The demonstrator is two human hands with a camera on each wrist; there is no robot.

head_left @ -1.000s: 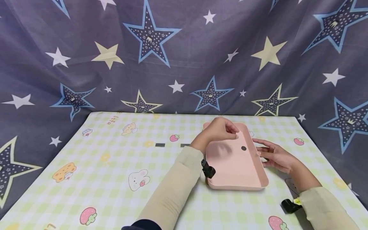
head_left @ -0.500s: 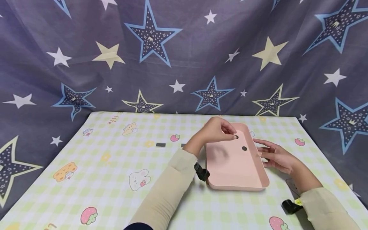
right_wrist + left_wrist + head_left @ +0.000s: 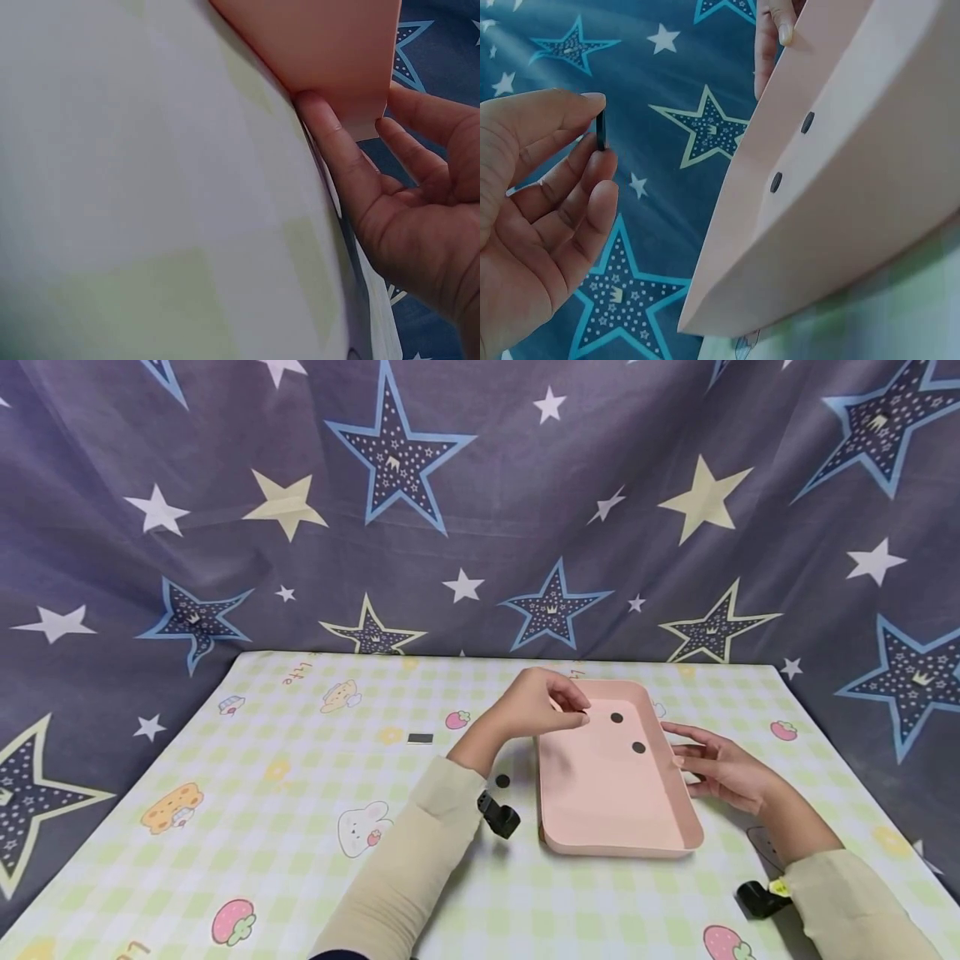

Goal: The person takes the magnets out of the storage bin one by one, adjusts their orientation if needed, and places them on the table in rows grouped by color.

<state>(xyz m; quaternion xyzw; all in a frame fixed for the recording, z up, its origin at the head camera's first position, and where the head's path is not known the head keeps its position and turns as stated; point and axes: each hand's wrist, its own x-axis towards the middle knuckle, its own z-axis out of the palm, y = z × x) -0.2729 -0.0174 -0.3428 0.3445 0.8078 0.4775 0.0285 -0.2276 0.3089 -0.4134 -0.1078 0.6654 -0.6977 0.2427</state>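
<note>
My left hand (image 3: 536, 703) hovers over the far left part of a pink rectangular tray (image 3: 600, 814). Its thumb and fingers pinch a small black disc (image 3: 601, 130), seen edge-on in the left wrist view. Two similar dark discs, a far one (image 3: 617, 717) and a nearer one (image 3: 638, 747), lie apart on the tray floor. At the tray's right side, my right hand (image 3: 723, 770) touches the outer wall with spread, fairly straight fingers; in the right wrist view its thumb (image 3: 330, 131) rests low on the pink wall. Another dark disc (image 3: 503, 782) lies on the tablecloth left of the tray.
A small dark rectangle (image 3: 420, 738) lies left of my left forearm on the checked tablecloth (image 3: 300, 877). Behind the table's far edge hangs a star-patterned curtain (image 3: 480, 527).
My left hand has moved left, uncovering the far disc in the tray and one on the tablecloth. Its forearm now hides a second dark rectangle. The right hand stays in place.
</note>
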